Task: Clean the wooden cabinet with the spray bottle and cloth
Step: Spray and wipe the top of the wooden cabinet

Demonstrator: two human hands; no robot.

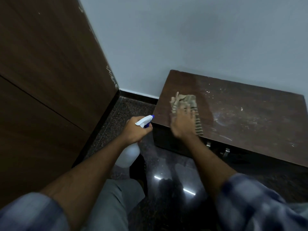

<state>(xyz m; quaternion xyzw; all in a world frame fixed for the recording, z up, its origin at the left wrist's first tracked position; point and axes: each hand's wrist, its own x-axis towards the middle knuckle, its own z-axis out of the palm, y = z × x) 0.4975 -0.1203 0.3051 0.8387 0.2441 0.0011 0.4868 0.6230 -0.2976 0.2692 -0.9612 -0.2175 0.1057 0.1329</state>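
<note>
A low dark wooden cabinet (241, 110) stands against the wall at the right; its top is dusty with white specks and smears. My right hand (182, 124) presses a beige striped cloth (185, 100) flat onto the left part of the top, fingers spread; the hand is motion-blurred. My left hand (134, 130) grips the neck of a translucent spray bottle (128, 155) with a white and blue trigger head (145, 122), held in the air left of the cabinet's corner, nozzle pointing at the cabinet.
A tall dark wooden door or wardrobe panel (50, 80) fills the left. The pale wall (183, 39) runs behind the cabinet. Below lies the glossy dark speckled floor (166, 172). Metal handles (225, 151) show on the cabinet's front. My grey trouser leg (115, 197) is below.
</note>
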